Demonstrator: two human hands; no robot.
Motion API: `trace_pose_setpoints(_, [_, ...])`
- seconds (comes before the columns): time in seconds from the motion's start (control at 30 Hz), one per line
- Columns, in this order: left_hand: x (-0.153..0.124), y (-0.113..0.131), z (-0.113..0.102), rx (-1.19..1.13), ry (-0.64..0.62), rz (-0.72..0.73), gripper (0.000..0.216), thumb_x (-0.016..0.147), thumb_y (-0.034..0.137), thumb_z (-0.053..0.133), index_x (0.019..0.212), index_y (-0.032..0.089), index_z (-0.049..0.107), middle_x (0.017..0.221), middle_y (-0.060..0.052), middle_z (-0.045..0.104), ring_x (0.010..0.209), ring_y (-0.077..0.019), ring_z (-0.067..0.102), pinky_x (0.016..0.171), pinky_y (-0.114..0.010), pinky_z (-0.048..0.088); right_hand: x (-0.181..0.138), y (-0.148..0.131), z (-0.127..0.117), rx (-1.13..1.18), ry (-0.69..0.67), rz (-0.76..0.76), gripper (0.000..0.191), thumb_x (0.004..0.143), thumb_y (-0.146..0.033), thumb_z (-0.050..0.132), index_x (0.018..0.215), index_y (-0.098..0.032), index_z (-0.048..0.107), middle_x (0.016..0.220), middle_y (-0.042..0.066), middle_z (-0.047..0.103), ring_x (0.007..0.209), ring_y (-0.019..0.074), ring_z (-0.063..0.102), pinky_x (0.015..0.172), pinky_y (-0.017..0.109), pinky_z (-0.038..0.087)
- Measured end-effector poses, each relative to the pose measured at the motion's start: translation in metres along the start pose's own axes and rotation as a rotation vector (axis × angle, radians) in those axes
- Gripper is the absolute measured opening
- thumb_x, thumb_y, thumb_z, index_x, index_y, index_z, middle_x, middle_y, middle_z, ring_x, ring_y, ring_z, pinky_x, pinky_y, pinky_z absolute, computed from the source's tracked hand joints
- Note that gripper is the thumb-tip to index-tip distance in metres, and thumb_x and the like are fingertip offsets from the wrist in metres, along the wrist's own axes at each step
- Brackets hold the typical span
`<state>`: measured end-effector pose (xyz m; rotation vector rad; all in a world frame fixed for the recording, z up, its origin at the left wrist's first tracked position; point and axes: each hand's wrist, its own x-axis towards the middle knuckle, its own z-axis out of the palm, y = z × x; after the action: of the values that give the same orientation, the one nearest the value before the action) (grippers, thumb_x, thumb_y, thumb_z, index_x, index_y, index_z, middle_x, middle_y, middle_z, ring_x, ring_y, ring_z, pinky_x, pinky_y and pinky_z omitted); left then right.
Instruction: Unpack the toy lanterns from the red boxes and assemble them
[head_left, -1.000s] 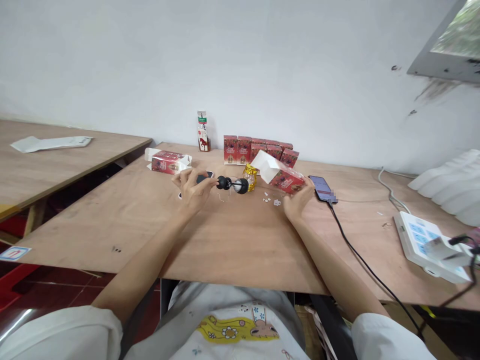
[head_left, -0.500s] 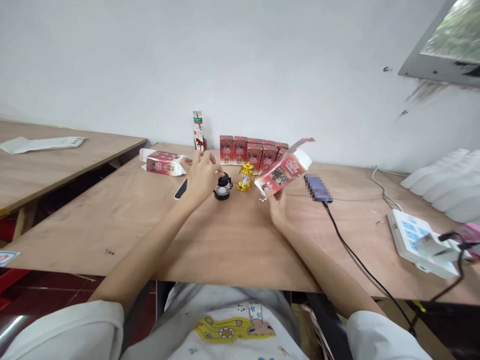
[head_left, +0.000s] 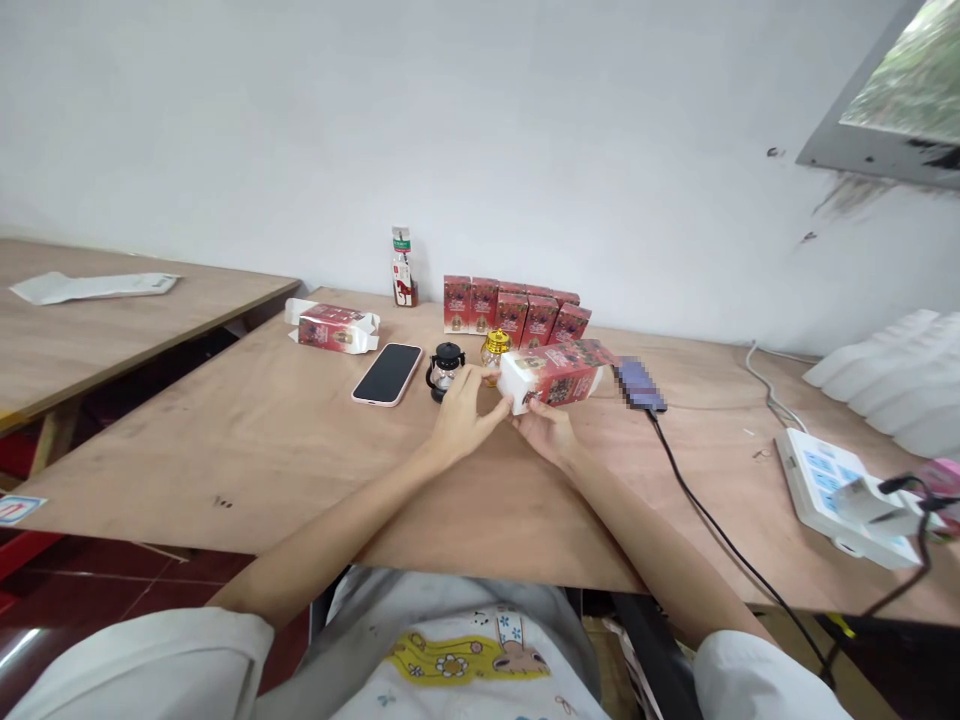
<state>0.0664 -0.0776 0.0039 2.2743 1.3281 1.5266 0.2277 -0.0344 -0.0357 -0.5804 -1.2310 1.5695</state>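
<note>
Between my two hands a red printed carton [head_left: 561, 372] lies tilted on its side above the table, its white end towards the left and a flap out at the right. My right hand [head_left: 546, 430] grips it from below. At the white end, my left hand [head_left: 466, 412] has its thumb and fingers closed on the carton. Just behind my left hand stands a small black lantern [head_left: 447, 362], partly covered by the fingers. A gold lantern [head_left: 496, 350] stands behind the carton, its lower part mostly hidden.
Several red cartons [head_left: 484, 300] stand by the wall, near a bottle-shaped package [head_left: 403, 268]. Another carton [head_left: 334, 328] lies at left with open flaps. A phone [head_left: 388, 374] is beside the black lantern; a cabled phone [head_left: 640, 384] and power strip [head_left: 844, 500] are at right.
My left hand has left the black lantern and moved right to the carton's end. My right hand has turned the carton from steeply tilted to nearly level. The phone at left is now uncovered.
</note>
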Motion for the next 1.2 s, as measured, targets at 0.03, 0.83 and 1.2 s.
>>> trace_pose_setpoints(0.03, [-0.001, 0.0, 0.002, -0.064, 0.001, -0.036, 0.026, 0.082, 0.03, 0.058, 0.103, 0.017, 0.054, 0.101, -0.008, 0.06, 0.096, -0.0203, 0.058, 0.084, -0.035, 0.045, -0.001, 0.0, 0.0, 0.048, -0.027, 0.018, 0.035, 0.065, -0.035, 0.065, 0.098, -0.024, 0.061, 0.104, 0.002, 0.068, 0.089, 0.0201, 0.062, 0.072, 0.036, 0.052])
trace_pose_setpoints(0.83, [-0.005, -0.014, 0.002, 0.005, 0.051, 0.129, 0.049, 0.076, 0.016, 0.058, 0.124, 0.018, 0.047, 0.122, -0.012, 0.054, 0.112, -0.0235, 0.052, 0.092, -0.04, 0.046, -0.004, 0.0, 0.009, 0.155, 0.045, 0.078, 0.046, 0.051, -0.024, 0.08, 0.094, -0.025, 0.064, 0.095, -0.002, 0.071, 0.097, 0.022, 0.063, 0.093, 0.041, 0.047])
trace_pose_setpoints(1.2, [0.002, -0.027, -0.01, 0.399, 0.062, 0.545, 0.033, 0.089, 0.019, 0.048, 0.122, 0.018, 0.053, 0.109, -0.011, 0.067, 0.098, -0.0199, 0.062, 0.086, -0.035, 0.048, -0.003, 0.0, 0.006, 0.061, 0.154, -0.03, 0.052, 0.051, -0.046, 0.082, 0.095, -0.026, 0.063, 0.102, 0.001, 0.07, 0.104, 0.0247, 0.061, 0.095, 0.042, 0.046])
